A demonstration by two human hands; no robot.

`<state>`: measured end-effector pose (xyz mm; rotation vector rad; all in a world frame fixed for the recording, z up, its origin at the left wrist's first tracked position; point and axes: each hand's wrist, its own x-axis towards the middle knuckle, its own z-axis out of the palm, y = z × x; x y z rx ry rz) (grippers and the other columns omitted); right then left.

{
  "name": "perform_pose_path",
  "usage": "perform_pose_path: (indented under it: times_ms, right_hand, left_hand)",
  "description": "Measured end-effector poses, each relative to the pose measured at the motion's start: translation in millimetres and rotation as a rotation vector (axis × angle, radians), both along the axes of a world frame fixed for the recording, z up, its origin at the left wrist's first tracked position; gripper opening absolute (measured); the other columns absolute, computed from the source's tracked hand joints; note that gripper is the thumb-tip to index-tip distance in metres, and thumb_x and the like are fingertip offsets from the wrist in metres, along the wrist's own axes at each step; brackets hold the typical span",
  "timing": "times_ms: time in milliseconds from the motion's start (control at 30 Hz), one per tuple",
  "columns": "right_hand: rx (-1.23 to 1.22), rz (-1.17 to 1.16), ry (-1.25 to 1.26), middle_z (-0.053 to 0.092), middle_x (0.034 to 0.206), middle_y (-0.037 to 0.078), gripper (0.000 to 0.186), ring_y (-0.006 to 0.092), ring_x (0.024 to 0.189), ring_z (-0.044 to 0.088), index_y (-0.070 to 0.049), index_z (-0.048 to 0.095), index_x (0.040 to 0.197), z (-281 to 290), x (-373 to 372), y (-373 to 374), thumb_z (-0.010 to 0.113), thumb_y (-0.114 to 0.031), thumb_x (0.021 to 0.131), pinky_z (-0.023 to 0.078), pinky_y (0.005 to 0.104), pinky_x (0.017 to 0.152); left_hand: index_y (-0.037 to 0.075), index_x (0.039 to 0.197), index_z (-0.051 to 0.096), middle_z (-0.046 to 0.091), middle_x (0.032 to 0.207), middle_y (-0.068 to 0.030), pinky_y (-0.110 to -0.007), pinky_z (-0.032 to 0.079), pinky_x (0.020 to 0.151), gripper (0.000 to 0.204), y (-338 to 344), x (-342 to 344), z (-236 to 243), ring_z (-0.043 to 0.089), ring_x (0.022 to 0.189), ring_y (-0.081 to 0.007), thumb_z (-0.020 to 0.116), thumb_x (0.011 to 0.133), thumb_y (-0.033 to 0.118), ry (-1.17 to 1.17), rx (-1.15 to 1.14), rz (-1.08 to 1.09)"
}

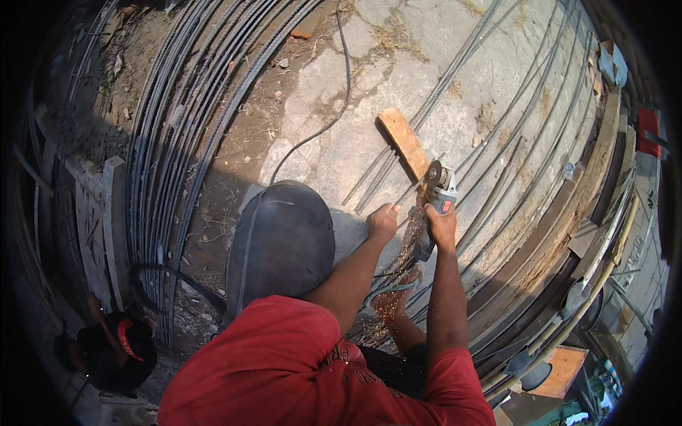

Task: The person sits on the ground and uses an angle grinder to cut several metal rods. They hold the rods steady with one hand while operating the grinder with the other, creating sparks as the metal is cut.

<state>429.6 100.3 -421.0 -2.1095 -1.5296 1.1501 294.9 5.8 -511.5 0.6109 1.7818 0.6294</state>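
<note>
My right hand (442, 224) is wrapped around the body of an angle grinder (445, 196). The grinder's dark disc (434, 174) meets a thin steel bar (407, 193), and orange sparks stream down toward my sandalled foot (395, 302). My left hand (383, 221) is closed around the bar, left of the disc; the bar's part within the fingers is hidden. Just beyond the disc, a short wooden board (403, 139) lies across several steel bars on the concrete.
Long rebars (192, 106) lie bundled at the left, with more bars (536, 106) at the right. A black cable (347, 78) runs to a large dark rounded shape (284, 234) by my left arm. Timber planks (561, 234) line the right side. Another person (117, 348) is at the lower left.
</note>
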Motion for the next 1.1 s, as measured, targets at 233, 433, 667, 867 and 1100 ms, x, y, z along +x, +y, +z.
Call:
perform_pose_path:
  times_ms: [233,433,667,867,1100]
  right_hand:
    - [-0.019,-0.012,-0.022,0.072,0.104,0.011,0.043,0.0193,0.091,0.066,0.001,0.065,0.118,-4.3,1.1,-1.6,0.079,-0.021,0.085,0.053,0.0352,0.083]
    - [-0.046,-0.033,-0.018,0.070,0.097,0.009,0.040,0.0177,0.085,0.065,0.001,0.064,0.115,-6.6,1.9,-9.8,0.078,-0.020,0.085,0.053,0.0344,0.079]
    - [0.025,-0.016,0.011,0.070,0.096,0.008,0.039,0.0172,0.082,0.065,0.001,0.065,0.113,-13.7,7.8,-11.7,0.079,-0.021,0.084,0.053,0.0340,0.076]
    - [-0.019,-0.018,-0.057,0.072,0.098,0.010,0.041,0.0190,0.085,0.067,0.001,0.066,0.115,-11.7,5.3,-9.3,0.079,-0.023,0.083,0.053,0.0352,0.079]
    - [-0.033,-0.010,-0.066,0.074,0.105,0.012,0.045,0.0212,0.092,0.068,0.002,0.066,0.118,1.3,-5.2,0.3,0.079,-0.023,0.083,0.053,0.0361,0.086]
  left_hand:
    - [0.009,0.103,0.067,0.069,0.097,-0.0249,-0.056,0.049,0.085,0.041,2.5,-2.1,2.4,0.063,0.098,-0.0491,0.054,0.103,0.048,0.003,-0.011,0.009]
    - [0.009,0.101,0.067,0.069,0.097,-0.0251,-0.054,0.049,0.085,0.042,3.9,-5.7,1.1,0.064,0.098,-0.0482,0.054,0.103,0.049,-0.003,-0.020,-0.006]
    - [0.010,0.102,0.067,0.069,0.100,-0.0227,-0.055,0.049,0.086,0.045,6.7,-6.9,6.1,0.064,0.101,-0.0467,0.051,0.103,0.052,-0.020,-0.106,-0.059]
    - [0.011,0.103,0.067,0.070,0.100,-0.0235,-0.056,0.049,0.086,0.045,4.1,-7.1,0.1,0.064,0.100,-0.0480,0.051,0.103,0.053,0.007,-0.067,-0.059]
    - [0.010,0.104,0.067,0.070,0.099,-0.0240,-0.056,0.049,0.086,0.045,5.5,-8.7,3.1,0.063,0.100,-0.0488,0.051,0.103,0.052,-0.017,-0.071,-0.047]
